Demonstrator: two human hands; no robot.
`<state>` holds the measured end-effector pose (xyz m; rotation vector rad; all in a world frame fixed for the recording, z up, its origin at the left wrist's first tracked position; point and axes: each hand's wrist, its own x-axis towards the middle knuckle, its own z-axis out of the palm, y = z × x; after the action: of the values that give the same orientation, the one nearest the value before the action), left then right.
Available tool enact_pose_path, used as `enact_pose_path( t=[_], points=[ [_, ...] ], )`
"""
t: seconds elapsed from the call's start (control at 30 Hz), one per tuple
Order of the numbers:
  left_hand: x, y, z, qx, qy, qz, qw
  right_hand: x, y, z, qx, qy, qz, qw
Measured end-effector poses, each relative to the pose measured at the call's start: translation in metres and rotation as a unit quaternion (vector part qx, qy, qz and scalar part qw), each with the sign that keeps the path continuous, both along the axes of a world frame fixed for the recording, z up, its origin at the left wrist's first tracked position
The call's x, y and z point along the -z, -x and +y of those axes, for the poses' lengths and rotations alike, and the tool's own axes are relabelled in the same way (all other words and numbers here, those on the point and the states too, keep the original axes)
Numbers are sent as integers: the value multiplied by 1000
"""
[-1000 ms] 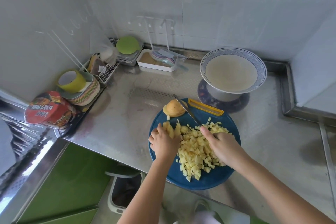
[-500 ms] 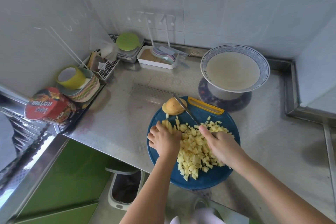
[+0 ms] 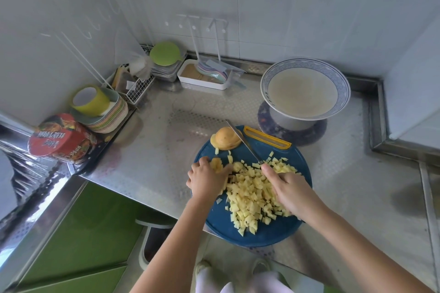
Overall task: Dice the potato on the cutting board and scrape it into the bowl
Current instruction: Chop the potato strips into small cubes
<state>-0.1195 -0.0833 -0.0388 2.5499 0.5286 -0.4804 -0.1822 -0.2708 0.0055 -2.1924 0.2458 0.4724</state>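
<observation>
Steel counter (image 3: 154, 150) under cutting board (image 3: 273, 235), mat (image 3: 312, 137), tray (image 3: 202, 85)

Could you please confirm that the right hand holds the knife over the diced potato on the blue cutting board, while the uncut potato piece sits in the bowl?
Not quite: the head view shows the uncut potato piece lying at the far edge of the blue cutting board, not in the bowl. The right hand does hold the knife over the diced potato.

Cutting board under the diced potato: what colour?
The round cutting board is dark blue, its handle strip orange; head view.
</observation>
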Motion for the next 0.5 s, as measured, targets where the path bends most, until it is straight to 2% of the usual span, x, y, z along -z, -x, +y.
enact_pose_path(
  t=[0.1,0.3,0.5],
  points=[
    [-10,-19,-19,-63,-18,26,998,-2,-1,1,7,2,-1,1000],
    [2,-25,-31,36,-148,3,988,-6,1,-1,3,-1,-6,1000],
    [5,-29,-24,82,-123,-66,987,-5,2,-6,10,1,-11,1000]
  ],
)
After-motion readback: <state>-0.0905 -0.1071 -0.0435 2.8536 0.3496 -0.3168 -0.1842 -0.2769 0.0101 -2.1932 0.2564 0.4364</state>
